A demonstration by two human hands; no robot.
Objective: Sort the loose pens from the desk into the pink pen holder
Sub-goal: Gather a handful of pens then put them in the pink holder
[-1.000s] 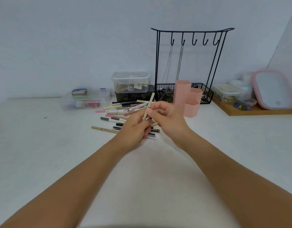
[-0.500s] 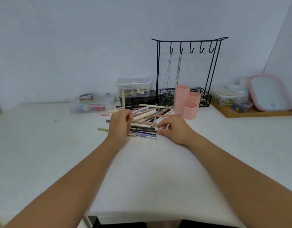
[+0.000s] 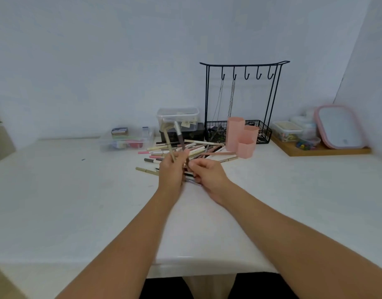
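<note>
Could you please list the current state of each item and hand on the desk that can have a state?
left hand: raised, gripping two pens upright.
beige pen: held in the left hand, blurred.
brown pen: held in the left hand, tilted.
right hand: fingers curled at the pile; grip unclear.
pen pile: loose on the desk.
pink pen holder: upright, no pens showing.
clear box: lid on.

Desk: pen pile centre, twd back edge. Pen holder just right of pile, touching pen tips. Hook rack behind holder, at back edge. Lidded box left of rack, behind pile. Flat case further left. Tray w/ containers, back right corner.
</note>
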